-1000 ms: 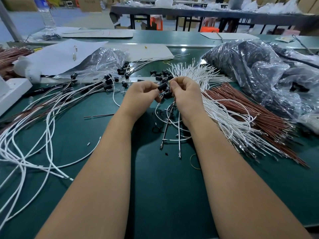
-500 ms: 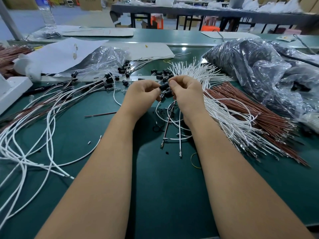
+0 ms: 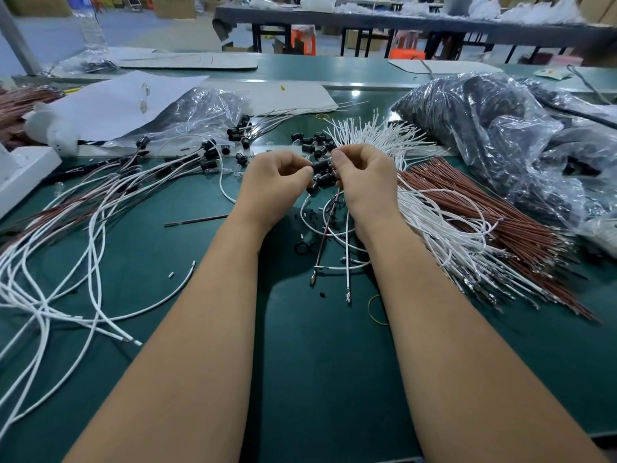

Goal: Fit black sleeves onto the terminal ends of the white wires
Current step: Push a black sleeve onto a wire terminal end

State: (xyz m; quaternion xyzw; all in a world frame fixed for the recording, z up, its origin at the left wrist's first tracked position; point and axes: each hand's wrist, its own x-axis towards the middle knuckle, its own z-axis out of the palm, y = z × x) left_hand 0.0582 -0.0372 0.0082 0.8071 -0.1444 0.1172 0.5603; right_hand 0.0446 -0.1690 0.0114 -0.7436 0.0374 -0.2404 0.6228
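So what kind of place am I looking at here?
Most likely a wire-assembly factory floor: piles of white wires and brown wires cover a green workbench, with loose black sleeves and more long tables behind.

Matt green table mat (image 3: 300, 379); glossy crinkled clear plastic bags (image 3: 500, 135); smooth white-insulated wires (image 3: 434, 228) with shiny metal terminals.

A single head-worn wide-angle camera is looking forward and down along both forearms, sitting close over the green desk (image 3: 300, 379). The hands (image 3: 320, 175) are meeting at the frame's centre, and the room's far tables are showing along the top edge.
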